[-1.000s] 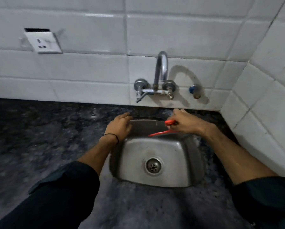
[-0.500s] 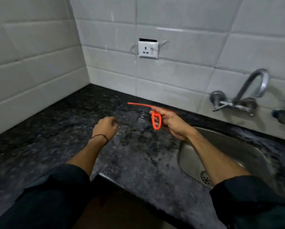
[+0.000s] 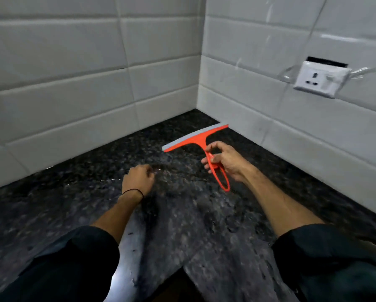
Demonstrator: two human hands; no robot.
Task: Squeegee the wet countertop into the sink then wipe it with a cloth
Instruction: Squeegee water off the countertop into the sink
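Since half a second earlier, my view had swung to the counter corner; right grip clamped the orange squeegee, left grip curled, empty.

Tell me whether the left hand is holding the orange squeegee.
No, the right hand grips the squeegee by its handle, while the left hand holds nothing, its fingers curled over the countertop.

Grips orange squeegee by its loop handle in right hand, blade tilted above dark countertop, near the wall corner. Holds left hand curled, farther from that corner.
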